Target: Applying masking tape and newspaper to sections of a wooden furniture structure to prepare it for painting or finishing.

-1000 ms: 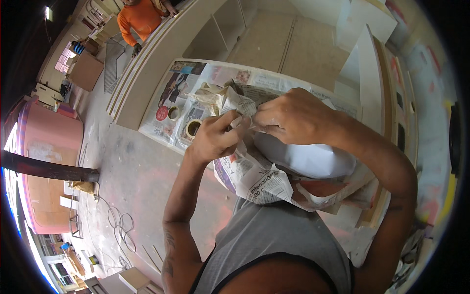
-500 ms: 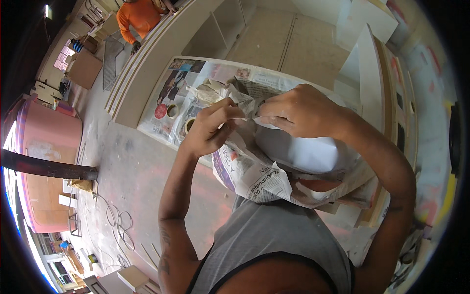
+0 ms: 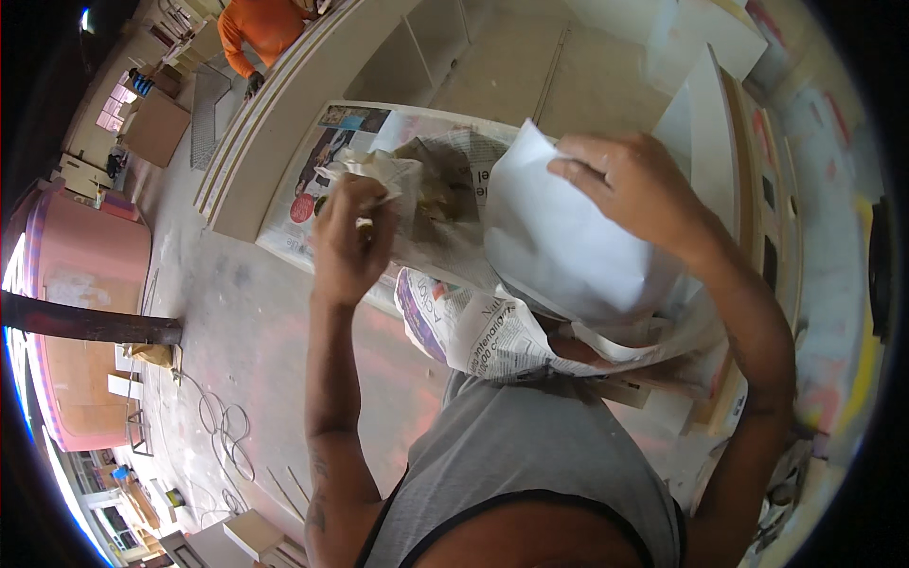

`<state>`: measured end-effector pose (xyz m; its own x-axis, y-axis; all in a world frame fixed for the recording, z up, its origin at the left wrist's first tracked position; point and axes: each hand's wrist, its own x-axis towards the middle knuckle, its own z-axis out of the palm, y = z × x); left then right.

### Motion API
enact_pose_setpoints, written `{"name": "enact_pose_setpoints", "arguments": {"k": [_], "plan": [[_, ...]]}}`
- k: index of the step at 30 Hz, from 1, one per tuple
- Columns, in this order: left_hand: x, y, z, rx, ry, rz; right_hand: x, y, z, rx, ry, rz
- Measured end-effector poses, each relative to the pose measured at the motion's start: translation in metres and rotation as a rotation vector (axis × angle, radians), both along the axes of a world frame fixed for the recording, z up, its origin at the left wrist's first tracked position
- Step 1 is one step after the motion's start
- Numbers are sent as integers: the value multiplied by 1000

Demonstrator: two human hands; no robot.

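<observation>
My left hand (image 3: 352,237) is closed, with its curled fingers on the edge of crumpled newspaper (image 3: 386,175). My right hand (image 3: 625,180) pinches the upper edge of a large white sheet of paper (image 3: 568,237) and holds it raised. Between the hands, the crumpled paper lies opened out, with a shadowed hollow inside; what is in it is hard to make out. Nearer my body, a printed newspaper sheet (image 3: 502,336) bulges around the bundle over the board's near edge. Part of a reddish-brown thing (image 3: 578,348) shows under its folds.
Under the bundle is a board covered with newspaper (image 3: 346,133). Beyond it stand a long pale cabinet frame (image 3: 284,133) and white panels (image 3: 705,123). A person in orange (image 3: 260,33) works at the far left. A coiled hose (image 3: 222,431) lies on the floor.
My hands have moved apart: the left went left and the right moved right and up. The white sheet has been lifted and spread, uncovering the crumpled paper between them.
</observation>
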<state>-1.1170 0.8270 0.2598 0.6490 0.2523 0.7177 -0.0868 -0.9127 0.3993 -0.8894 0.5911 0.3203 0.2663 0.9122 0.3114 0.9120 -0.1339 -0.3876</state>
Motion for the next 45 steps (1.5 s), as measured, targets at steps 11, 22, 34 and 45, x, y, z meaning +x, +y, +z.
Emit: {"name": "enact_pose_setpoints", "arguments": {"k": [11,22,34,45], "plan": [[-66,15,26,-7,111,402,35,-10,39,115,227,-212],[9,-80,26,-81,319,-179,34,23,57,66,393,-43],[24,-104,-45,98,139,-181,92,51,58,-204,463,-186],[31,-110,-56,-184,211,42,119,68,32,-306,869,129]]}}
